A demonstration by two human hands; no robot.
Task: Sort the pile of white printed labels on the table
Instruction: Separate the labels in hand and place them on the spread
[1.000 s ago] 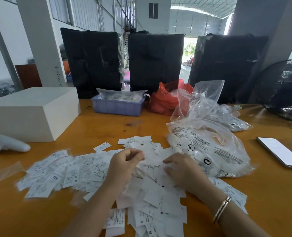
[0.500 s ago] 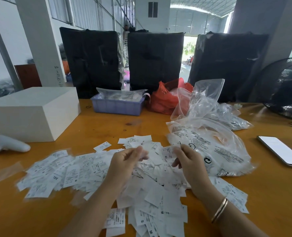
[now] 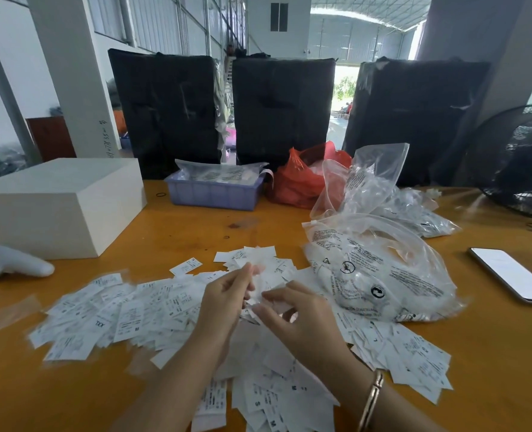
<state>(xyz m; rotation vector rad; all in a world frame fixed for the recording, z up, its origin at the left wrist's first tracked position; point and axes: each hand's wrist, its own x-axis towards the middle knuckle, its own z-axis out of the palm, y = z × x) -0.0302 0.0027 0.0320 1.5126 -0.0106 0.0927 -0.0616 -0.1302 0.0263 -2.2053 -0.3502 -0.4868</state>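
**Both hands pinch labels above the pile**

Orange-brown table (image 3: 492, 353) in a warehouse hall carries the work. Over its near middle, the left hand (image 3: 224, 302) is raised with thumb and fingers curled, pinching a few white labels at its fingertips. The right hand (image 3: 302, 313), a bracelet (image 3: 372, 397) on its wrist, meets it just beside, its fingers curled and pinching at the same small bunch; motion blur hides exactly how many slips each holds.

Beneath and around both hands spreads the pile of white printed labels (image 3: 127, 316), running from the left side across to the near edge and right, some showing size letters such as S, M and XXL. Touching the pile's right side lies a clear printed plastic bag (image 3: 380, 272), with more clear bags (image 3: 370, 182) behind it. A phone (image 3: 511, 274) lies face up at far right. At left sit a white controller (image 3: 12, 263) and a white box (image 3: 59, 204). Farther back stand a lavender bin (image 3: 213, 194), a red bag (image 3: 299, 182) and a black fan (image 3: 520, 163).
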